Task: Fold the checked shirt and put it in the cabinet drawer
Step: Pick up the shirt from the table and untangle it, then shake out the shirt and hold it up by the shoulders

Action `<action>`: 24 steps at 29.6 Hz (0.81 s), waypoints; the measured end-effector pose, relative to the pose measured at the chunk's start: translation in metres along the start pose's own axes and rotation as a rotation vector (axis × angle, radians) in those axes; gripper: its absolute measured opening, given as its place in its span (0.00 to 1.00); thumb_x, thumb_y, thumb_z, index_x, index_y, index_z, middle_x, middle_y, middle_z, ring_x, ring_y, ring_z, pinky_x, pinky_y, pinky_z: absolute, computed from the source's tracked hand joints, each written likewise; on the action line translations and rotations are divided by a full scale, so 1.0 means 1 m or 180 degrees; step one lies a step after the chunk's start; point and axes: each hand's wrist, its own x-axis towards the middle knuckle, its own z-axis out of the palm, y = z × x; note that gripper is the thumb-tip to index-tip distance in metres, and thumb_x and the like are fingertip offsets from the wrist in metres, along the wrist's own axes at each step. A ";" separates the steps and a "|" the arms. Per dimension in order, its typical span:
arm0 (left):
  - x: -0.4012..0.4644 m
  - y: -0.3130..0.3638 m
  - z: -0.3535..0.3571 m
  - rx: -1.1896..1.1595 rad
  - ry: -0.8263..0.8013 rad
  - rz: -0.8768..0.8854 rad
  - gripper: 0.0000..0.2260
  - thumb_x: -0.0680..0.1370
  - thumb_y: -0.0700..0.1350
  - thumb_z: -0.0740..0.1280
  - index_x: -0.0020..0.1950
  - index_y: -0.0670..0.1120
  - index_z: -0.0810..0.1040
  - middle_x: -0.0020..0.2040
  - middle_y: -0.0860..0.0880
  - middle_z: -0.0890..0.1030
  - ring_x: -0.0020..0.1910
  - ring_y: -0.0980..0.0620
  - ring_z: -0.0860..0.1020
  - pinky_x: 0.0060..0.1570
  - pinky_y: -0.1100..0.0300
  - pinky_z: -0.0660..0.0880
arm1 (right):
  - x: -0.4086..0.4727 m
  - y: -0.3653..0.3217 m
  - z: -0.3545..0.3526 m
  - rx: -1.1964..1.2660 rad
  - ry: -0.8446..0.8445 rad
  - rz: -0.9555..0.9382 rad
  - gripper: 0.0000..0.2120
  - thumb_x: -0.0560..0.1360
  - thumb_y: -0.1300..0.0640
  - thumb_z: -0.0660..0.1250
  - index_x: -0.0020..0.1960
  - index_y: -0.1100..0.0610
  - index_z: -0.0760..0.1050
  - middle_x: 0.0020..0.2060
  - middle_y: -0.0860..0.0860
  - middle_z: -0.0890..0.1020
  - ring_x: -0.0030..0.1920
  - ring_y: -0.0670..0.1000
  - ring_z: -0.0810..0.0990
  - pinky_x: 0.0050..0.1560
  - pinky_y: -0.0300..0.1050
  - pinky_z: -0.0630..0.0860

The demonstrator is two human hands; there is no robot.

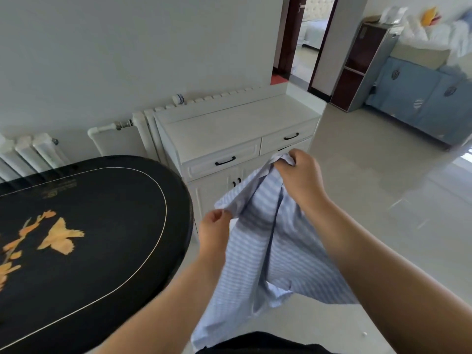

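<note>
- Dark clothing [258, 343] at the person's waist sat nearest, with the shirt's hem hanging just in front of it.
- Both bare forearms reached forward, and between them hung the checked shirt [270, 241], pale blue and loose, touching no surface; I judged it was held up in the air so its weight would pull it straight before any fold.
- Lower and nearer, the left hand [214, 226] pinched one upper edge of the cloth between curled fingers and thumb.
- Higher and farther out, the right hand [300, 167] gripped a bunched corner in a closed fist, so the top edge ran slanted between the two hands, apparently to spread the garment.
- Off to the left of the left hand stood a black oval table [107, 226] with orange flower inlay, near enough to serve as a folding surface, though the shirt was not on it.
- Beyond both hands stood the white cabinet [229, 123]; its left drawer [222, 159] and right drawer [288, 139] were both closed, so folding looked barely begun and stowing not yet started.
- Behind the cabinet ran a white radiator [122, 134] along the wall.
- Far to the right of the right hand stood a blue cupboard [421, 98].
</note>
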 end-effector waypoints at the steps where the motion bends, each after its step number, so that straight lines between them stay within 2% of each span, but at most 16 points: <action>1: 0.012 0.012 -0.007 0.0249 -0.0012 0.0241 0.05 0.76 0.41 0.66 0.41 0.45 0.79 0.33 0.50 0.75 0.38 0.51 0.73 0.30 0.65 0.67 | -0.001 0.002 -0.002 -0.0154 0.0003 -0.0118 0.16 0.73 0.57 0.62 0.30 0.55 0.60 0.25 0.50 0.65 0.28 0.51 0.63 0.30 0.46 0.59; 3: 0.034 0.041 -0.026 0.1125 0.0268 0.0994 0.07 0.76 0.41 0.64 0.38 0.49 0.77 0.33 0.51 0.76 0.38 0.51 0.74 0.31 0.63 0.68 | -0.002 0.007 -0.006 -0.0506 -0.0021 -0.0361 0.15 0.73 0.56 0.63 0.32 0.56 0.60 0.25 0.51 0.67 0.30 0.54 0.66 0.30 0.46 0.61; 6: 0.060 0.086 -0.055 0.3425 0.0798 0.2253 0.06 0.78 0.45 0.59 0.47 0.50 0.75 0.40 0.50 0.78 0.37 0.47 0.75 0.36 0.58 0.70 | -0.010 0.016 -0.008 -0.1015 -0.0282 -0.0764 0.18 0.74 0.53 0.64 0.32 0.52 0.58 0.25 0.50 0.65 0.32 0.57 0.66 0.31 0.46 0.61; 8: 0.072 0.114 -0.064 0.4399 0.0918 0.2386 0.07 0.77 0.40 0.60 0.52 0.48 0.76 0.42 0.47 0.79 0.38 0.45 0.75 0.37 0.55 0.72 | -0.014 0.019 -0.006 -0.1130 -0.0526 -0.0999 0.18 0.75 0.53 0.65 0.33 0.51 0.58 0.24 0.48 0.64 0.31 0.55 0.67 0.30 0.45 0.60; 10: 0.078 0.130 -0.061 0.4946 0.0951 0.2014 0.09 0.76 0.37 0.63 0.54 0.45 0.77 0.39 0.46 0.75 0.38 0.45 0.73 0.37 0.55 0.71 | -0.017 0.021 -0.009 -0.1065 -0.0626 -0.1059 0.19 0.75 0.53 0.65 0.32 0.49 0.58 0.24 0.48 0.65 0.29 0.52 0.66 0.29 0.45 0.60; 12: 0.082 0.132 -0.057 0.5040 0.0869 0.1794 0.08 0.75 0.35 0.63 0.50 0.43 0.78 0.36 0.46 0.74 0.36 0.45 0.74 0.36 0.55 0.71 | -0.015 0.023 -0.013 -0.0923 -0.0578 -0.0942 0.21 0.74 0.53 0.66 0.30 0.48 0.57 0.23 0.48 0.65 0.26 0.49 0.64 0.28 0.45 0.60; 15: 0.088 0.106 -0.063 0.4263 0.0838 0.2030 0.07 0.77 0.39 0.60 0.47 0.44 0.78 0.37 0.47 0.76 0.36 0.45 0.74 0.35 0.55 0.70 | -0.010 0.028 -0.018 -0.0748 -0.0407 -0.0729 0.21 0.74 0.50 0.67 0.30 0.50 0.59 0.23 0.49 0.66 0.26 0.49 0.64 0.28 0.46 0.60; 17: 0.084 0.086 -0.075 0.3303 0.1011 0.2472 0.06 0.80 0.43 0.60 0.48 0.44 0.75 0.39 0.48 0.76 0.37 0.47 0.73 0.33 0.55 0.67 | -0.007 0.028 -0.018 -0.0609 -0.0307 -0.0571 0.20 0.74 0.47 0.67 0.30 0.53 0.62 0.24 0.50 0.67 0.27 0.51 0.65 0.29 0.46 0.61; 19: 0.076 0.062 -0.084 0.2875 0.1002 0.3342 0.06 0.79 0.43 0.63 0.46 0.41 0.74 0.37 0.47 0.76 0.34 0.47 0.74 0.30 0.55 0.68 | -0.004 0.023 -0.019 -0.0549 -0.0135 -0.0491 0.22 0.74 0.45 0.66 0.29 0.54 0.61 0.23 0.50 0.67 0.26 0.51 0.66 0.28 0.46 0.61; 21: 0.072 0.029 -0.092 0.3266 0.0553 0.4311 0.04 0.76 0.39 0.62 0.45 0.40 0.75 0.36 0.44 0.78 0.30 0.44 0.77 0.28 0.56 0.71 | 0.000 0.017 -0.018 -0.0614 0.0004 -0.0450 0.23 0.76 0.46 0.63 0.29 0.56 0.58 0.23 0.52 0.65 0.27 0.54 0.65 0.28 0.46 0.61; 22: 0.069 0.013 -0.093 0.3568 0.0293 0.4627 0.05 0.73 0.38 0.62 0.48 0.42 0.76 0.37 0.44 0.78 0.29 0.43 0.77 0.27 0.57 0.71 | 0.001 0.015 -0.018 -0.0675 0.0042 -0.0435 0.22 0.76 0.48 0.62 0.30 0.57 0.58 0.23 0.52 0.65 0.28 0.55 0.65 0.28 0.46 0.60; 24: 0.060 -0.012 -0.090 0.4118 -0.0177 0.4740 0.17 0.68 0.37 0.64 0.56 0.47 0.74 0.36 0.45 0.75 0.24 0.44 0.73 0.23 0.61 0.64 | 0.003 0.012 -0.016 -0.0758 0.0015 -0.0425 0.19 0.76 0.50 0.60 0.31 0.58 0.61 0.24 0.52 0.67 0.29 0.56 0.66 0.29 0.45 0.61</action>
